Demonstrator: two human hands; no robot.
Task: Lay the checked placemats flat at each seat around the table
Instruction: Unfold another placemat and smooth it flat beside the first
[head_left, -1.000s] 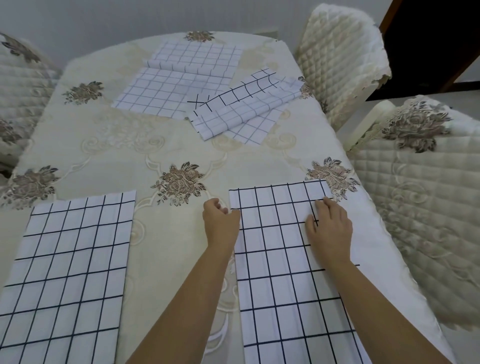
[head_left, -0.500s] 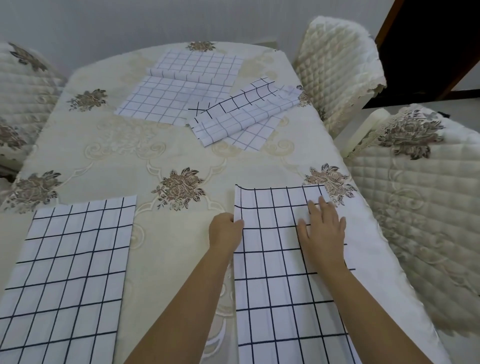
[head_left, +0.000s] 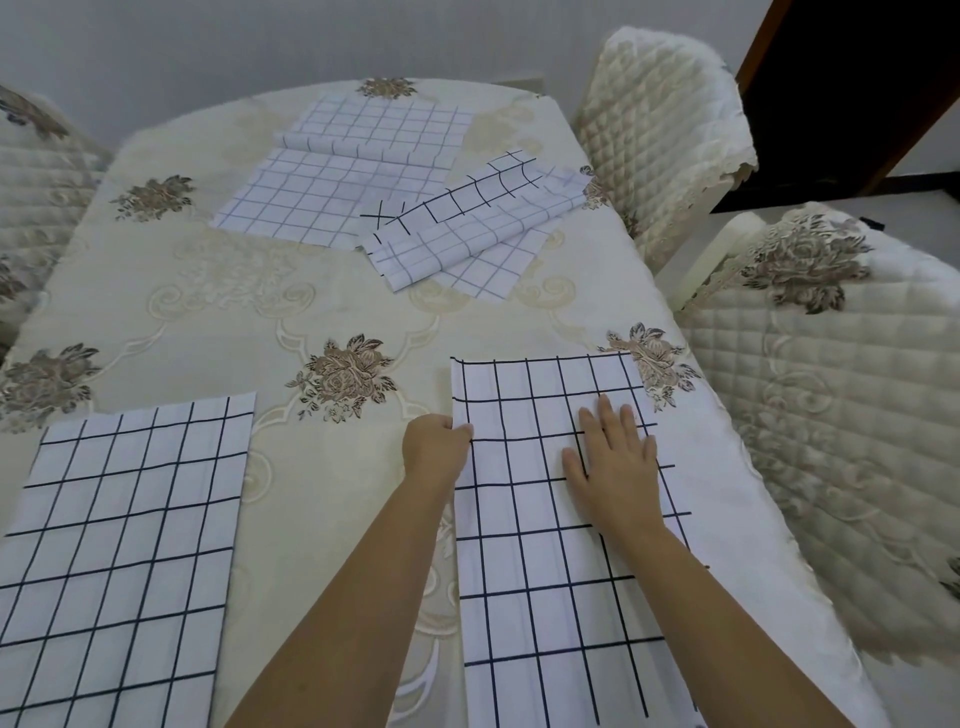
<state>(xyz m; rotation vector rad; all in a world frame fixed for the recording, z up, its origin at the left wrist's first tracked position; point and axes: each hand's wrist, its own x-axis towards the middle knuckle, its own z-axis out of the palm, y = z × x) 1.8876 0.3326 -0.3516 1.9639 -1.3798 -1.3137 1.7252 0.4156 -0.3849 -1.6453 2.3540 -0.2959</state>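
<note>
Checked placemat (head_left: 545, 545) on the near right of the table (head_left: 208, 322) lies almost flat under your hands. Your left hand (head_left: 436, 447) pinches its left edge with curled fingers. Your right hand (head_left: 615, 462) presses on it palm down, fingers straight and slightly spread. Its long axis runs near to far, with the short far edge facing the table's middle and the near end out of view. The near-left placemat (head_left: 124, 519) looks done. The far placemat (head_left: 353, 176) is spread but has a raised fold across it. Folded placemats (head_left: 467, 234) lie overlapped at the far right, near a quilted chair (head_left: 660, 130). You seem roughly half finished.
</note>
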